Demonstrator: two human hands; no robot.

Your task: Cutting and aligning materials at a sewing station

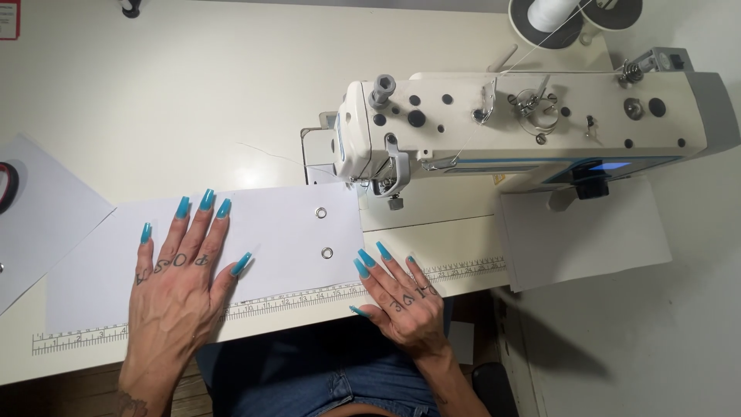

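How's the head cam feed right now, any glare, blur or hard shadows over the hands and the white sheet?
Head view: even, bright light, everything sharp; the left hand and right hand cast only faint shadows on the white rectangular sheet with two metal eyelets; no glare on the cream sewing machine; under-table area is dark.

A sewing machine point(525, 123) stands on the table point(154, 93) in the upper right of the frame, with a thread spool point(552, 15) behind it at the top edge. A sheet point(285, 232) lies at centre left, its right end just under the machine's needle, two eyelets point(321, 212) near that end. The left hand point(181, 282) lies flat on the sheet; the right hand point(401, 297) rests at its lower right corner, over the ruler point(293, 297) along the table's near edge. Another sheet point(587, 239) lies right of centre, a third point(38, 216) at far left
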